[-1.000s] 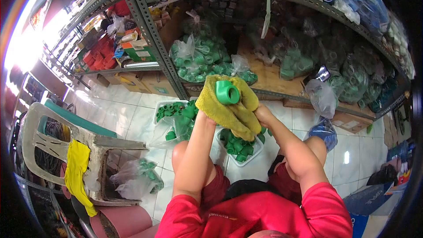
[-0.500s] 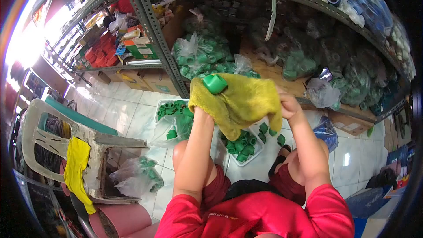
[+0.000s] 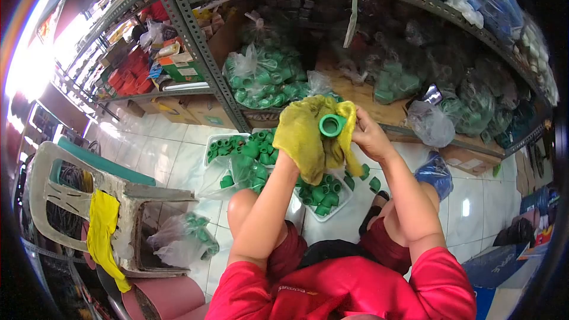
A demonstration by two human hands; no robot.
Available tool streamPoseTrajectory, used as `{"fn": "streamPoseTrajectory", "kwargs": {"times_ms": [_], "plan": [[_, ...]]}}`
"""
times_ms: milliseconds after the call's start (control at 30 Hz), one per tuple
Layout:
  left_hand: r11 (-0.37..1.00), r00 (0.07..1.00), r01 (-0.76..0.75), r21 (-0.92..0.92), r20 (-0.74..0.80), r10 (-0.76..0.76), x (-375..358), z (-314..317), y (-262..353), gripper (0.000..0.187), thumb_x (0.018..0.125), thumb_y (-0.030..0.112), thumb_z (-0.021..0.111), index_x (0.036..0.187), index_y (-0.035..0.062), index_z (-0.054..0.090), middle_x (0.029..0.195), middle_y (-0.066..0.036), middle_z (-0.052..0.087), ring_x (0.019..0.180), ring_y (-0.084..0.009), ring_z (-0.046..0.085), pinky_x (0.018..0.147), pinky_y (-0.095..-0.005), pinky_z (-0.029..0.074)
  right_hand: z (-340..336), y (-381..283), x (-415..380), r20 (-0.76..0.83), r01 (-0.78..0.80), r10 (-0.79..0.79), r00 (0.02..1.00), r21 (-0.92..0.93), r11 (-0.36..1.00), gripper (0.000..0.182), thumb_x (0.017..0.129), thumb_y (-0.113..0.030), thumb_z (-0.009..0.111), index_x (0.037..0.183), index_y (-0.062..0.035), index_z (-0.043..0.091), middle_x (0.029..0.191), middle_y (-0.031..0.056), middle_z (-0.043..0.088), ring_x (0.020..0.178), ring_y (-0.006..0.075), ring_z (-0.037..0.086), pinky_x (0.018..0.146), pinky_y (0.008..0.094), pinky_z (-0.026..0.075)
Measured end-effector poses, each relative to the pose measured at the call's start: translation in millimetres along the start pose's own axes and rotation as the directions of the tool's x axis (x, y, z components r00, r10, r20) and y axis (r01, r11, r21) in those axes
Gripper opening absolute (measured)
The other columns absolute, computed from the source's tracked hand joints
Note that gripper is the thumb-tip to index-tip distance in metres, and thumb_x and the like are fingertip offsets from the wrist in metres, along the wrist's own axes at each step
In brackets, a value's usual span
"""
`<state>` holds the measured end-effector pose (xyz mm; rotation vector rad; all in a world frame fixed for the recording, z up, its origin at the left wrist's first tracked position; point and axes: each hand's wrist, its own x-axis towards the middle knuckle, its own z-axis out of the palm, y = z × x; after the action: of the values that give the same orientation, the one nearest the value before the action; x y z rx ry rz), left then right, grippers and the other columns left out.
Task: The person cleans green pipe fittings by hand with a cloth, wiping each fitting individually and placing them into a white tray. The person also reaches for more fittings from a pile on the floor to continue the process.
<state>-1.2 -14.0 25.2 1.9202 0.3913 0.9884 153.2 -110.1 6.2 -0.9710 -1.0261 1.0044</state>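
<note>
A fuzzy yellow cloth (image 3: pixel 299 142) is bunched over my left hand, hiding its fingers; only the wrist shows below. A green pipe fitting (image 3: pixel 323 127) is nestled in the cloth's folds, its round opening turned toward me. My right hand (image 3: pixel 372 135) is closed on the cloth's right edge beside the fitting. Below the cloth, a white tray (image 3: pixel 325 219) holds several green fittings. Another white tray (image 3: pixel 208 142) with green fittings lies behind and to the left, a clear plastic bag (image 3: pixel 222 178) in front of it.
Loose green fittings (image 3: pixel 374 185) lie on the tiles near my right foot. A worn plastic chair (image 3: pixel 136 201) with a bright yellow cloth (image 3: pixel 104 225) stands at left. Ahead, a metal shelf (image 3: pixel 204 53) holds bagged green fittings (image 3: pixel 267 74). A blue bag (image 3: pixel 434 175) lies at right.
The cloth went from spread wide to bunched up. The fitting moved right into its folds and turned its opening toward me. My right hand came inward, nearer the fitting.
</note>
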Motion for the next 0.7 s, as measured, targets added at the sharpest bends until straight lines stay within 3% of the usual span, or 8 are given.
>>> {"fn": "streamPoseTrajectory", "kwargs": {"times_ms": [200,367,433,467,567,600,667,700], "plan": [[0.917,0.913,-0.114,0.383,0.405,-0.055,8,-36,-25,0.033,0.077,0.015,0.056,0.107,0.0035,0.054,0.101,-0.012,0.06,0.088,-0.0239,0.058,0.079,-0.0339,0.046,-8,-3,0,-0.031,-0.051,0.061,0.998,0.249,0.967,0.051,0.08,-0.002,0.053,0.127,-0.0067,0.034,0.118,0.0047,0.047,0.107,0.0159,0.048,0.089,0.03,0.041],[0.901,0.875,0.03,0.432,0.424,-0.232,-20,-65,-70,0.041,0.079,0.016,0.058,0.117,0.0052,0.051,0.116,-0.011,0.055,0.103,-0.0243,0.054,0.088,-0.0324,0.041,-28,9,6,-0.206,-0.011,0.13,0.97,0.495,0.869,0.029,0.088,-0.02,0.049,0.113,-0.005,0.048,0.098,0.0049,0.057,0.085,0.0138,0.057,0.074,0.0277,0.049],[0.425,0.586,0.23,0.876,0.223,-0.779,-9,-70,-44,0.039,0.079,0.019,0.057,0.115,0.0033,0.052,0.107,-0.015,0.059,0.099,-0.0292,0.056,0.085,-0.0344,0.042,-27,13,8,-0.281,-0.037,0.211,0.936,0.52,0.854,0.028,0.09,-0.029,0.044,0.101,-0.0048,0.055,0.087,0.0038,0.059,0.076,0.0141,0.058,0.068,0.0279,0.049],[0.424,0.586,0.23,0.876,0.224,-0.779,-9,-70,-36,0.039,0.079,0.019,0.057,0.115,0.0033,0.052,0.107,-0.015,0.059,0.099,-0.0292,0.056,0.085,-0.0344,0.042,-23,13,8,-0.281,-0.037,0.212,0.936,0.52,0.853,0.028,0.09,-0.029,0.044,0.101,-0.0048,0.055,0.087,0.0038,0.059,0.076,0.0141,0.058,0.068,0.0279,0.049],[0.744,0.926,0.347,0.571,-0.082,-0.369,-12,-58,-33,0.039,0.081,0.022,0.056,0.114,0.0011,0.052,0.101,-0.019,0.06,0.096,-0.0301,0.057,0.082,-0.0351,0.044,-8,18,6,-0.292,-0.049,0.212,0.933,0.48,0.876,0.031,0.09,-0.031,0.044,0.102,-0.0047,0.054,0.087,0.004,0.058,0.075,0.0137,0.058,0.066,0.0274,0.049],[0.876,0.963,0.268,0.402,-0.144,-0.228,-6,-44,-31,0.038,0.084,0.022,0.055,0.115,0.0008,0.051,0.103,-0.017,0.06,0.091,-0.0254,0.06,0.08,-0.0325,0.044,1,21,5,-0.305,-0.043,0.186,0.934,0.423,0.905,0.028,0.09,-0.027,0.044,0.104,-0.0045,0.054,0.089,0.0035,0.058,0.076,0.013,0.057,0.067,0.0269,0.048],[0.966,0.969,0.239,-0.101,-0.039,-0.244,-8,-15,-32,0.048,0.089,0.026,0.051,0.128,0.004,0.036,0.113,-0.011,0.055,0.096,-0.0162,0.053,0.083,-0.0283,0.042,19,26,3,-0.315,-0.032,0.132,0.94,0.302,0.953,0.025,0.09,-0.019,0.044,0.109,-0.0042,0.053,0.093,0.0025,0.057,0.078,0.0116,0.056,0.067,0.0259,0.047],[0.865,0.921,0.385,-0.322,0.072,-0.383,-10,-4,-23,0.056,0.088,0.027,0.052,0.131,0.0017,0.027,0.119,-0.019,0.049,0.106,-0.0216,0.049,0.091,-0.0296,0.037,26,25,1,-0.29,-0.086,0.168,0.942,0.276,0.957,0.026,0.089,-0.013,0.044,0.113,-0.0044,0.05,0.098,0.0024,0.056,0.082,0.0097,0.055,0.07,0.0237,0.046]]}}
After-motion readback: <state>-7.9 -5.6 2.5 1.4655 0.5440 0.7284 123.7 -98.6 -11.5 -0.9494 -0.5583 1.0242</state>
